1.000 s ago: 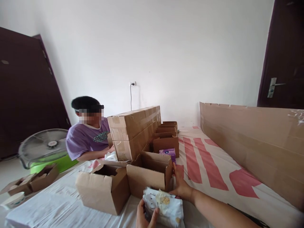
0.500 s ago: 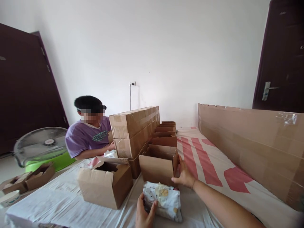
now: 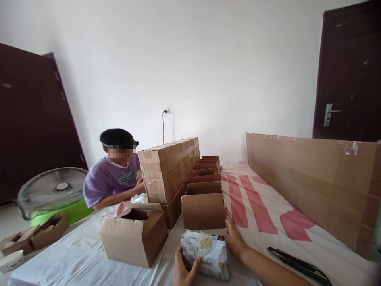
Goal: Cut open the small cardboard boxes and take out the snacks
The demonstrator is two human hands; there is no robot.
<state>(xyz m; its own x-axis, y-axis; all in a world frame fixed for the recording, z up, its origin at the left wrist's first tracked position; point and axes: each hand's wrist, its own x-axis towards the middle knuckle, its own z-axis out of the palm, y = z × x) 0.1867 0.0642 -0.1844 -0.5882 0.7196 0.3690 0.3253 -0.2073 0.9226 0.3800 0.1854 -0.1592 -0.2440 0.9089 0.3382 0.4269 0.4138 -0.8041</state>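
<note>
My left hand [image 3: 186, 267] is closed on the lower left of a white plastic packet [image 3: 205, 254] with yellowish pictures on it. The packet lies in front of an open-topped brown cardboard box [image 3: 203, 210]. My right hand [image 3: 235, 240] is just right of the packet, near the box's lower right corner. Its fingers look loosely apart with nothing seen in them; whether they touch the packet's edge I cannot tell. To the left, another open-topped cardboard box [image 3: 133, 238] stands on the cloth-covered table.
Taped cartons [image 3: 169, 171] are stacked in a row beyond. Beside them runs a line of open boxes [image 3: 206, 172]. A long cardboard panel [image 3: 309, 178] borders the right. A dark, narrow object [image 3: 299, 265] lies lower right. At left are a person [image 3: 113, 178] and a fan [image 3: 56, 186].
The near box has shifted right and turned squarer to me. My right hand has left its side and come down beside the packet. My left hand keeps hold of the packet.
</note>
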